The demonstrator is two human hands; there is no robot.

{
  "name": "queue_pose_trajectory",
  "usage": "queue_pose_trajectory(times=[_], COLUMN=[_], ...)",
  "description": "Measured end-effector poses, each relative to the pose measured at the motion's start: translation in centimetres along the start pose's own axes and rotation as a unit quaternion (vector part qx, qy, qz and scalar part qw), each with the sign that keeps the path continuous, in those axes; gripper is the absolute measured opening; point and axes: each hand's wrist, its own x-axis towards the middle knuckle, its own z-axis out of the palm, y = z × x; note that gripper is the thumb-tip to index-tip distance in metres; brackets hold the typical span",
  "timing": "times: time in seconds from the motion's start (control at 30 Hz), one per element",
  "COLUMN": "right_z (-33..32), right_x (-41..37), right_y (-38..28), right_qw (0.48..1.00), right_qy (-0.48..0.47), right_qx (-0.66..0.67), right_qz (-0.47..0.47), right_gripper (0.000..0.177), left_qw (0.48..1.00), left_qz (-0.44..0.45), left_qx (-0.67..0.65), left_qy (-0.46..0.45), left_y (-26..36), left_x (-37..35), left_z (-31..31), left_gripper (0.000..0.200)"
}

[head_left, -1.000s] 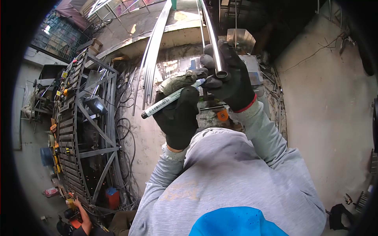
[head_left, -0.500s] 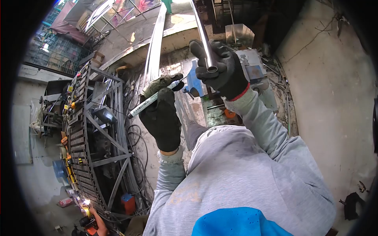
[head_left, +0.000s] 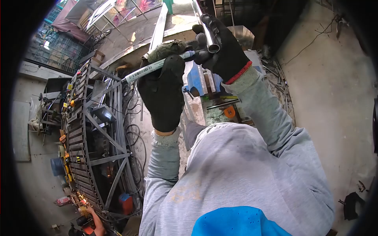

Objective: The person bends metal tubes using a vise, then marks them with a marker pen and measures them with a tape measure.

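Observation:
In a dark glove, my left hand (head_left: 162,92) is closed round a white marker pen (head_left: 145,70), which slants up to the right. My right hand (head_left: 229,53), also gloved with a red cuff edge, grips a shiny metal tube (head_left: 207,34) near its open end. The tube runs away toward the top of the view. The pen's upper right end lies close to my right fingers; whether they touch is unclear. A blue vise (head_left: 195,80) stands below my right hand.
An orange tape measure (head_left: 229,111) lies on the bench below the vise. A slatted metal rack (head_left: 80,137) stands at the left. At lower left, another person's arm (head_left: 95,222) is beside bright sparks. Long metal bars (head_left: 158,31) extend ahead.
The tube's open end and my right hand have moved up. The pen, in my left hand, has moved up and tilts less steeply, its right end now nearer my right hand.

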Motion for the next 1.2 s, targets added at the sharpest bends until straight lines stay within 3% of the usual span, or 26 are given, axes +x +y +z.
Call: queue_pose_trajectory(times=[0.03, 0.07, 0.1, 0.13, 0.17, 0.2, 0.27, 0.37, 0.43, 0.47, 0.53, 0.6, 0.63, 0.7, 0.73, 0.77, 0.8, 0.83, 0.93, 1.0, 1.03, 1.07, 1.13, 1.2], right_z=[-0.4, -0.4, -0.4, -0.4, -0.4, -0.8, -1.0, -0.8, -0.8, -0.7, -0.4, -0.3, -0.3, -0.1, 0.0, -0.3, -0.5, -0.8, -0.1, -0.3, -0.4, -0.5, -0.8, -0.7], right_x=[0.4, 0.9, 1.0, 1.1, 1.2, 1.7, 1.8, 1.3, 1.2, 1.1, 1.0, 0.9, 0.9, 0.9, 1.0, 1.1, 1.2, 1.4, 0.9, 1.1, 1.2, 1.3, 1.5, 1.2], right_y=[0.0, 0.2, 0.6, 1.0, 1.4, 0.7, 0.4, 0.8, 0.7, 0.7, 0.5, 0.2, 0.1, -0.1, -0.1, 0.0, 0.1, 0.2, -0.1, 0.0, 0.1, 0.2, 0.2, -0.1], right_qw=[1.0, 0.995, 0.947, 0.815, 0.672, 0.873, 0.982, 0.938, 0.827, 0.827, 0.773, 0.764, 0.755, 0.77, 0.786, 0.786, 0.745, 0.7, 0.723, 0.732, 0.74, 0.741, 0.695, 0.694], right_qy=[0.0, 0.0, -0.073, -0.082, -0.046, -0.055, -0.06, -0.119, -0.104, -0.104, -0.085, -0.09, -0.094, -0.091, -0.086, -0.086, -0.072, -0.057, -0.063, -0.065, -0.067, -0.067, -0.071, -0.076], right_qx=[-0.004, -0.09, -0.264, -0.466, -0.561, -0.373, -0.148, -0.253, -0.465, -0.465, -0.533, -0.542, -0.551, -0.54, -0.527, -0.528, -0.568, -0.605, -0.596, -0.587, -0.577, -0.577, -0.605, -0.612], right_qz=[0.001, -0.043, -0.17, -0.336, -0.481, -0.309, -0.102, -0.204, -0.299, -0.298, -0.333, -0.338, -0.342, -0.327, -0.312, -0.311, -0.344, -0.375, -0.343, -0.341, -0.339, -0.338, -0.38, -0.371], right_gripper=[0.045, 0.047, 0.046, 0.045, 0.044, 0.045, 0.048, 0.06, 0.066, 0.066, 0.071, 0.074, 0.076, 0.077, 0.078, 0.078, 0.077, 0.077, 0.078, 0.079, 0.08, 0.08, 0.081, 0.082], left_qw=[1.0, 1.0, 0.999, 0.999, 0.997, 0.994, 0.983, 0.935, 0.884, 0.86, 0.831, 0.814, 0.855, 0.89, 0.951, 0.973, 0.988, 0.973, 0.892, 0.854, 0.931, 0.96, 0.992, 0.995], left_qz=[-0.003, 0.003, 0.012, 0.027, 0.043, 0.059, 0.091, 0.165, 0.222, 0.244, 0.262, 0.269, 0.232, 0.193, 0.143, 0.115, 0.089, 0.119, 0.201, 0.226, 0.16, 0.125, 0.095, 0.098], left_qx=[-0.01, -0.008, 0.008, 0.036, 0.064, 0.094, 0.161, 0.312, 0.409, 0.443, 0.485, 0.507, 0.461, 0.412, 0.273, 0.202, 0.128, 0.199, 0.404, 0.469, 0.327, 0.252, 0.085, -0.006], left_qy=[0.023, 0.03, 0.033, 0.028, 0.023, 0.018, 0.003, -0.028, -0.053, -0.065, -0.08, -0.09, -0.052, -0.014, -0.003, 0.001, 0.008, 0.007, 0.001, 0.001, 0.003, 0.002, 0.017, 0.029], left_y=[0.1, -0.1, -0.2, -0.2, -0.3, -0.4, -0.6, -0.6, -0.5, -0.6, -0.8, -1.9, -2.8, -2.7, -2.4, -2.2, -2.1, -2.2, -2.3, -2.0, -1.7, -1.6, -1.7, -2.0], left_x=[0.0, 0.2, 0.1, 0.2, 0.2, 0.1, 0.1, 0.2, 0.3, 0.4, 0.5, 0.3, -0.1, -0.3, -0.4, -0.4, -0.4, -0.3, -0.1, 0.0, -0.1, -0.1, -0.2, -0.1], left_z=[1.0, 1.4, 1.5, 1.6, 1.6, 1.4, 1.1, 0.7, 0.7, 0.6, 0.3, -0.3, -0.6, 0.2, 0.9, 1.1, 1.3, 1.1, 0.4, 0.6, 1.1, 1.2, 1.4, 1.1], left_gripper=[0.018, 0.018, 0.017, 0.017, 0.017, 0.017, 0.017, 0.018, 0.019, 0.019, 0.021, 0.022, 0.02, 0.02, 0.017, 0.016, 0.015, 0.015, 0.019, 0.02, 0.025, 0.027, 0.025, 0.021])
